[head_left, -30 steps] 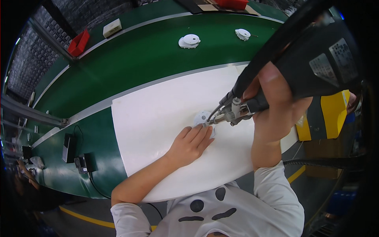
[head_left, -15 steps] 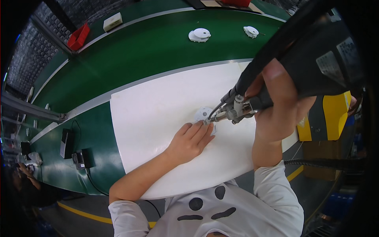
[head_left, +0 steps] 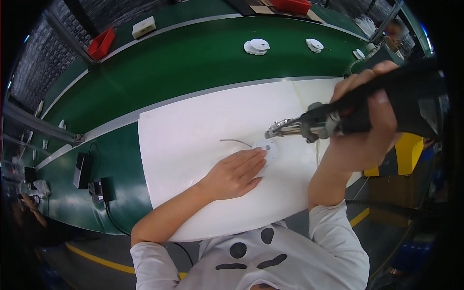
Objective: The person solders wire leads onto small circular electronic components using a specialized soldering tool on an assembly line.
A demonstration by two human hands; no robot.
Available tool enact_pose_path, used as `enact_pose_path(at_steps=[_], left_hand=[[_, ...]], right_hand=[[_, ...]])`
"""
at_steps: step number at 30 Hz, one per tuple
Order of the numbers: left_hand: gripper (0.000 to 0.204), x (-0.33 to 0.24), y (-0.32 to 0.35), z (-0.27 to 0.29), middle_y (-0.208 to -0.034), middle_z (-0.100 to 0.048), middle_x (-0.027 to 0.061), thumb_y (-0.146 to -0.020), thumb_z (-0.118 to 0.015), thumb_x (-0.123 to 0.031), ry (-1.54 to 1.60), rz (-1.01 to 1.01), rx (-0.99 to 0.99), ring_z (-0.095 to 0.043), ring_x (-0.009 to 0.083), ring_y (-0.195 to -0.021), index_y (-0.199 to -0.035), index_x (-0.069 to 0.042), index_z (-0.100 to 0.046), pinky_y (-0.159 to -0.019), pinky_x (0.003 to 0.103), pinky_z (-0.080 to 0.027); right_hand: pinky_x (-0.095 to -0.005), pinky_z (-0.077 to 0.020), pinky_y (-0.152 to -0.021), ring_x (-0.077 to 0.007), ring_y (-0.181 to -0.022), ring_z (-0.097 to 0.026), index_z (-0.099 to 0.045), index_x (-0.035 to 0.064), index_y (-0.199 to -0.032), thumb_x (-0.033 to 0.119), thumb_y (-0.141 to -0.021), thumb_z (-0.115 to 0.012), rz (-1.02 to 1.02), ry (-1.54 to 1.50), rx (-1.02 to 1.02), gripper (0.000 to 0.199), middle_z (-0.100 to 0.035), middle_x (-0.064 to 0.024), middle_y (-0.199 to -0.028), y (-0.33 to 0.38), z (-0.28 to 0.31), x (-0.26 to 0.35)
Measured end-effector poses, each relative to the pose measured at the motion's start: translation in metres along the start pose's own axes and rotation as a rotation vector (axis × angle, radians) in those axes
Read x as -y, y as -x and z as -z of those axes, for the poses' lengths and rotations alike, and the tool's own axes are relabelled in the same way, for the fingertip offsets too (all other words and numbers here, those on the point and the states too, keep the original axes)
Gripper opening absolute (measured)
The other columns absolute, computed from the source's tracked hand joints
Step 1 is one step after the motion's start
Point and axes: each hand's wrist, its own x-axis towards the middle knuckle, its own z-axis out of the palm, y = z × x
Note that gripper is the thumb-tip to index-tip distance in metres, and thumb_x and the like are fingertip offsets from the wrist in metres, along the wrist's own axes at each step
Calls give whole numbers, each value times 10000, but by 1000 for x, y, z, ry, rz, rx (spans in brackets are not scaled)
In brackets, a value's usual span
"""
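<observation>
A white round plastic part with small holes lies on the white work sheet, a thin grey wire running out from its left. My left hand rests over its near left side, fingers along the top and thumb nearer me, holding it; they hide much of it. In my right hand is a black power screwdriver, gripped around its body. Its metal nose points left and hovers above and just beyond the part, apart from it.
Across the green belt sit similar white parts. A red bin and a pale box stand at the back left. Black adapters with cords lie left of the white sheet. A yellow and black case is at right.
The screwdriver nose has lifted off the white part and moved right and away. My left hand has flattened over the part, and the grey wire now shows.
</observation>
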Motion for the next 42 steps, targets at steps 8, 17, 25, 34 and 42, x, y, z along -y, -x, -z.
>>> enact_pose_path(at_steps=[8,17,25,34,42], left_hand=[[407,3,8,-3,-1210,-664,123,-758,-825,-173,-179,10,6,-653,266,-1108,-1130,-53,-712,-878,365,-537],[409,4,10,-5,-1179,-670,114,-771,-821,-178,-198,-16,-7,-660,235,-1069,-1146,-57,-711,-760,334,-503],[345,3,10,-5,-1173,-656,110,-813,-773,-174,-210,-29,0,-631,221,-1003,-1127,-46,-711,-799,339,-508],[284,3,11,-6,-1191,-645,118,-863,-702,-156,-256,-52,41,-600,215,-925,-1113,-22,-706,-832,335,-511],[296,11,25,0,-1286,-631,167,-911,-653,-144,-259,-46,82,-621,271,-1129,-1173,-9,-682,-875,373,-500]], right_hand=[[-244,-429,-488,-151,-478,-507,-591,-89,-1107,120,-821,-620,-8,59,-97,355,-624,-150,-733,12,-33,-11],[-266,-441,-512,-146,-497,-511,-540,-125,-1168,56,-853,-554,162,71,136,364,-623,-156,-750,14,-31,-20],[-263,-438,-511,-147,-505,-514,-534,-131,-1174,54,-854,-560,101,54,191,371,-628,-163,-766,13,-25,-20],[-239,-489,-494,-148,-623,-635,-625,-58,-1112,73,-853,-667,182,18,140,294,-649,-164,-885,23,-30,-34],[-296,-497,-654,-199,-723,-623,-597,-47,-1128,114,-855,-653,-61,-137,100,322,-643,-130,-864,30,-23,-26]])
